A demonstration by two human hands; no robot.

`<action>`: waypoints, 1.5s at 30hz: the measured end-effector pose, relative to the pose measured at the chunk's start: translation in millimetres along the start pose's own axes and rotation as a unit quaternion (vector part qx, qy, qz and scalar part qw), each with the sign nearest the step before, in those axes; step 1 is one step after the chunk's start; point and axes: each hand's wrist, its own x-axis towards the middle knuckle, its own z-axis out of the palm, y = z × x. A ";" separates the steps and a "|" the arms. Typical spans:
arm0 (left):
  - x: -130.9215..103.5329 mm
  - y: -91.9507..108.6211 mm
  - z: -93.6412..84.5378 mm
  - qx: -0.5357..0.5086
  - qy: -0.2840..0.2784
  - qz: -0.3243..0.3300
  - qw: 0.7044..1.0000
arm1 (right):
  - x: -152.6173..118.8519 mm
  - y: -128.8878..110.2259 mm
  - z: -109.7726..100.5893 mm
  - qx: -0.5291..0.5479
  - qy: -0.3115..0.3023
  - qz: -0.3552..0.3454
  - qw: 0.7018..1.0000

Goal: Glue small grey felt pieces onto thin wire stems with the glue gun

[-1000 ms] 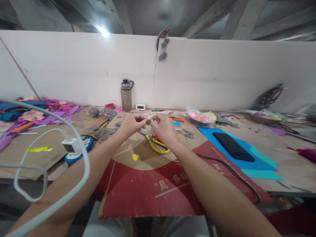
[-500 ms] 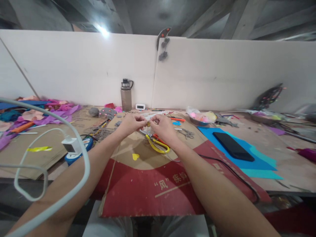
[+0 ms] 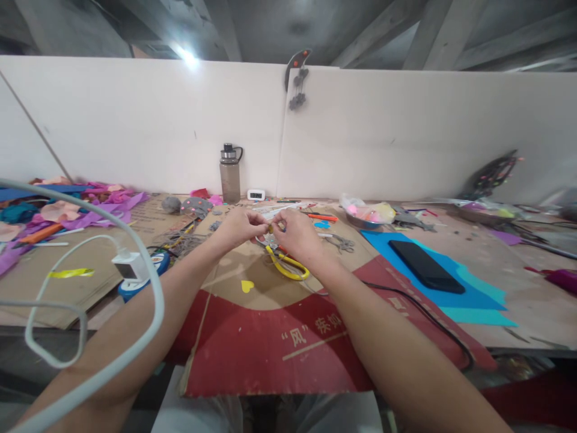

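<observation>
My left hand (image 3: pixel 241 227) and my right hand (image 3: pixel 295 231) meet fingertip to fingertip above the cardboard (image 3: pixel 225 270). Between them sits a tiny yellowish piece (image 3: pixel 270 228), too small to make out. Both hands are closed in a pinch, the left thumb and forefinger at the piece's left side, the right fingers at its other side. Just below my right hand lie yellow-handled scissors (image 3: pixel 288 273), their blades partly hidden by the fingers. A yellow heart cutout (image 3: pixel 247 286) rests on the cardboard nearer to me.
A white cable (image 3: pixel 155 282) loops across the near left, beside a charger (image 3: pixel 130 264). A black phone (image 3: pixel 426 266) lies on blue sheets (image 3: pixel 478 294) at right. A bottle (image 3: pixel 230 177) and a small clock (image 3: pixel 256 195) stand at the back. Coloured scraps (image 3: pixel 63 210) pile up at left.
Both hands stay nearly in place. The right fingers have shifted slightly around the small piece, and the right hand has tilted a little. The objects on the table lie as before.
</observation>
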 end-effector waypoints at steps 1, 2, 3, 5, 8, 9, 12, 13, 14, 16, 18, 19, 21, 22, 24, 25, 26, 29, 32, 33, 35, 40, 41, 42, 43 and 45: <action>0.5 -0.5 0.9 0.003 0.006 0.004 1.000 | 0.0 -0.1 -0.1 0.009 0.000 0.002 1.000; 1.0 -1.1 1.7 0.003 0.013 0.004 1.000 | -0.1 -0.2 -0.5 0.022 -0.002 0.005 1.000; 1.5 -1.9 2.3 -0.001 0.021 0.001 1.000 | -0.2 -0.4 -1.2 0.038 -0.003 0.009 0.999; 2.1 -3.1 2.9 -0.009 0.041 -0.009 0.999 | -0.6 -0.6 -2.6 0.069 -0.001 0.012 0.998; 2.4 -4.2 3.2 -0.018 0.066 -0.015 0.998 | -1.1 -0.4 -3.3 0.095 0.015 0.013 0.995; 2.4 -4.3 3.4 -0.022 0.070 -0.015 0.997 | -1.1 -0.1 -3.1 0.098 0.019 0.012 0.995; 2.0 -3.7 4.5 -0.035 0.068 -0.017 0.997 | -0.7 1.0 -1.7 0.104 0.031 0.010 0.994; 1.8 -3.2 4.9 -0.037 0.068 -0.015 0.997 | -0.4 1.3 -1.4 0.105 0.035 0.010 0.994; 1.5 -2.8 5.3 -0.037 0.069 -0.012 0.997 | -0.2 1.7 -1.2 0.105 0.038 0.011 0.994; 0.9 -1.9 5.5 -0.034 0.068 0.002 0.997 | 0.2 1.9 -1.5 0.105 0.040 0.015 0.994; 0.5 -1.2 4.7 -0.032 0.056 0.018 0.998 | 0.5 1.7 -2.4 0.103 0.039 0.022 0.994; 0.3 -1.0 4.0 -0.032 0.046 0.024 0.998 | 0.6 1.4 -2.9 0.102 0.038 0.026 0.994; 0.2 -0.7 2.3 -0.035 0.026 0.023 0.999 | 0.7 0.4 -4.0 0.099 0.036 0.032 0.994; 0.1 -0.8 1.4 -0.041 0.018 0.019 0.999 | 0.7 -0.2 -4.5 0.096 0.035 0.034 0.994; 0.3 -1.4 0.2 -0.063 0.003 0.008 0.998 | 0.5 -1.1 -5.4 0.090 0.032 0.034 0.995; 0.6 -1.9 -0.2 -0.080 -0.005 0.003 0.997 | 0.4 -1.4 -5.7 0.087 0.031 0.034 0.995; 1.0 -2.6 -0.3 -0.102 -0.012 -0.003 0.995 | 0.3 -1.6 -5.9 0.085 0.031 0.034 0.995; 2.6 -5.0 -0.3 -0.170 -0.033 -0.028 0.984 | -0.2 -1.6 -6.0 0.083 0.029 0.037 0.995; 4.5 -8.3 0.4 -0.170 -0.034 -0.033 0.984 | -0.8 -2.5 -5.9 0.085 0.027 0.041 0.995; 5.1 -9.5 0.7 -0.153 -0.028 -0.026 0.988 | -1.2 -3.3 -5.9 0.085 0.026 0.042 0.995; 6.2 -12.0 1.3 -0.114 -0.015 -0.009 0.993 | -1.9 -5.2 -5.9 0.086 0.022 0.043 0.995; 7.9 -14.6 -0.1 -0.049 0.052 0.002 0.997 | -3.2 -4.9 -1.3 0.100 0.020 0.038 0.994; 8.1 -15.1 -1.1 -0.036 0.080 0.003 0.996 | -3.4 -4.0 0.6 0.103 0.013 0.033 0.994; 8.4 -16.1 -2.3 -0.027 0.109 0.005 0.994 | -3.7 -3.6 2.5 0.105 0.001 0.024 0.994; 8.9 -17.7 -3.7 -0.021 0.138 0.008 0.990 | -4.3 -3.8 4.0 0.107 -0.014 0.010 0.994; 10.6 -23.3 -7.6 -0.027 0.188 0.017 0.982 | -6.5 -7.4 5.1 0.108 -0.041 -0.027 0.993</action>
